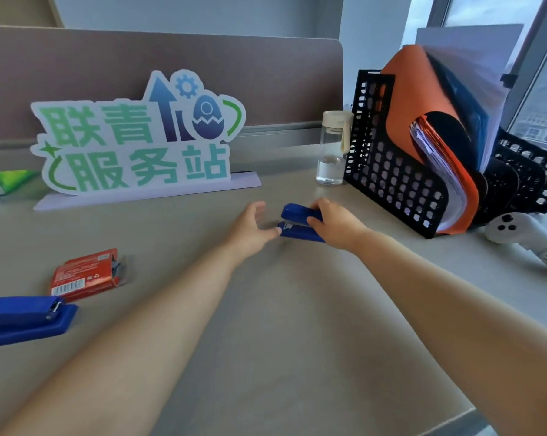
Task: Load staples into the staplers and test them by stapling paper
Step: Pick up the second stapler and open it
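Note:
A small blue stapler [295, 222] lies on the grey desk [266, 309] near the middle, its mouth facing left. My right hand [333, 223] is closed over its rear end. My left hand [250, 229] sits just left of it, fingers spread, with a fingertip touching the stapler's front base. A second, larger blue stapler [26, 317] rests at the left edge, nobody touching it. Beside that one lies a red staple box [85, 275], open at its right end with grey staples showing.
A black mesh file rack [401, 180] holding an orange folder and papers stands at the right. A clear bottle [332, 149] is beside it. A white controller [524, 234] lies far right. A lettered sign [140, 140] stands at the back before the partition.

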Tool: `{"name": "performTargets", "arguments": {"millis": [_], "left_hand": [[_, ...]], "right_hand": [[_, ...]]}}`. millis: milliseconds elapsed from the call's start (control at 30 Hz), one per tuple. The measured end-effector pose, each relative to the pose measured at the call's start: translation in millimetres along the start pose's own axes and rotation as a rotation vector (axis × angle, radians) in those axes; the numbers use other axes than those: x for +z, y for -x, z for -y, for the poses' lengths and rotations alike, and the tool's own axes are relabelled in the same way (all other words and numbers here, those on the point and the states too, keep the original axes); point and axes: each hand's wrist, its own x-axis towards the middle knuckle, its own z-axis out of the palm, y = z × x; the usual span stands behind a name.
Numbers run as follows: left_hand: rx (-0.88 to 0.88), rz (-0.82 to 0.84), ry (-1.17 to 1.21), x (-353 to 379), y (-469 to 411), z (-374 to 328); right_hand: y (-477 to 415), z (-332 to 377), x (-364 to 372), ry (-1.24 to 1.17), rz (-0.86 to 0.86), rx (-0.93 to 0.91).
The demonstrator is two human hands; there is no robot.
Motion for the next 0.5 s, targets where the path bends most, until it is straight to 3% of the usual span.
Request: {"name": "performTargets", "arguments": {"millis": [233,500], "left_hand": [[0.018,0.122,-0.249,-62,56,8],[0.005,-0.072,-0.222,-105,124,30]], "right_hand": [[41,67,17,-0.06,0.149,-0.186],[60,127,48,-0.133,0.231,-0.346]]}}
